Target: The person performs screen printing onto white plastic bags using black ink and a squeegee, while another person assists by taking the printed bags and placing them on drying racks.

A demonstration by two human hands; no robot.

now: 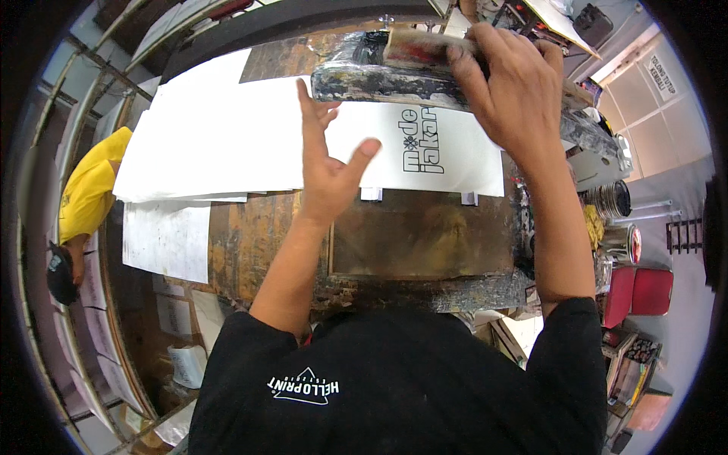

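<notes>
My right hand (512, 87) is curled over a wooden-handled squeegee (425, 49) with red and dark stains, its thumb against the near side. Beneath the squeegee lies a screen frame (387, 85), thickly smeared with dark ink, its near edge showing above the work surface. My left hand (330, 163) is open, fingers spread, above the white sheets. Under the frame's near edge is a white sheet (364, 140) bearing black printed lettering at its right part. To the left spreads a broad white sheet (212, 140), partly overlapping other sheets.
The worn wooden table (250, 243) has a brown, stained board (425, 235) nearest me. A person in a yellow shirt (91, 182) bends beside racks at the left. On the right stand a red chair (644, 292), tins (626, 243) and a stack of round dark items (610, 199).
</notes>
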